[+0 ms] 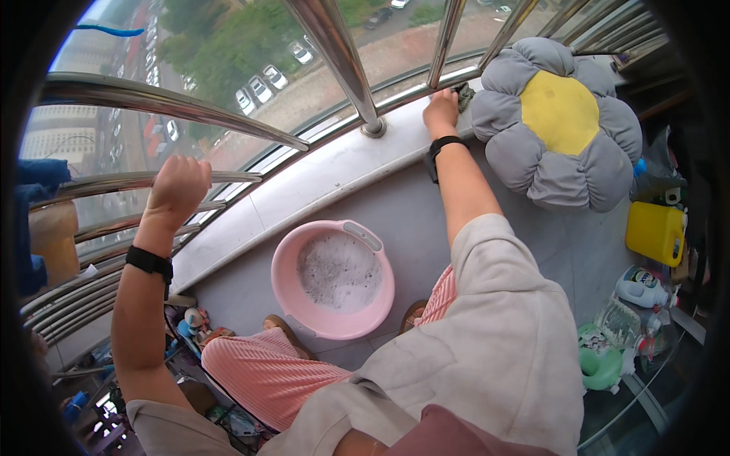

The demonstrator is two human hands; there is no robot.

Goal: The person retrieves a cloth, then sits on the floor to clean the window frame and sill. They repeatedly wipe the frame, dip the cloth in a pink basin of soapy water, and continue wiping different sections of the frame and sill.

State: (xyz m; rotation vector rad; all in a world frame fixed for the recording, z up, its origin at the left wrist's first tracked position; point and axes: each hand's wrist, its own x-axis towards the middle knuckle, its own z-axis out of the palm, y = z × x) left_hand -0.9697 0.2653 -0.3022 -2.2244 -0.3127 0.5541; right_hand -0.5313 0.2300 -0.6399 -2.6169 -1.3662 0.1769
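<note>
My left hand [181, 187] is closed around a horizontal stainless steel rail [122, 182] of the window guard. On the right, my right hand [442, 111] grips a dark grey cloth [466, 97] on the white stone window ledge [336, 165], close to the foot of the railing. Most of the cloth is hidden by the hand and the cushion beside it. Between my feet a pink plastic basin [279, 273] stands on the floor, with foamy, greyish suds [340, 272] in it.
A grey and yellow flower-shaped cushion [559, 114] sits right of my right hand. Along the right stand a yellow jug [655, 232], a detergent bottle [641, 286] and a green plastic container [601, 365]. A thick metal post [336, 62] rises from the ledge. Clutter [197, 325] lies at the left.
</note>
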